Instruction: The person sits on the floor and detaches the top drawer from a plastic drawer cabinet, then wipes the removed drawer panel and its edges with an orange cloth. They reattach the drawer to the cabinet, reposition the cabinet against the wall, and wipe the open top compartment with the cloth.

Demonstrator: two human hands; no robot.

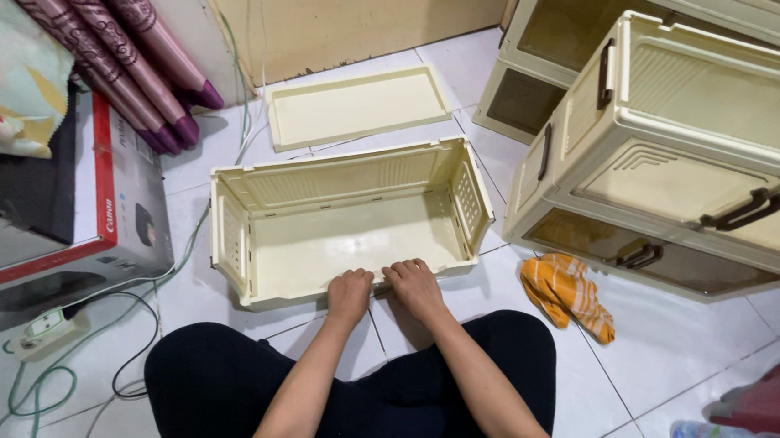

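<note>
At the far left a cardboard box (49, 250) sits beside a power strip (46, 325) on the white tiled floor (655, 356). Mid-floor lies the cream plastic crate (344, 216), open-topped, with a flat lid panel (354, 107) behind it. The left hand (349, 296) and right hand (414, 285) both curl over its near rim, gripping it. It looks light, stiff and smooth; the rims seem the surest hold. An orange cloth (568, 294) lies rightward, below stacked cabinets (688, 148).

home | tiled floor (673, 358) | stacked storage drawers (688, 148) (cream plastic)
</note>
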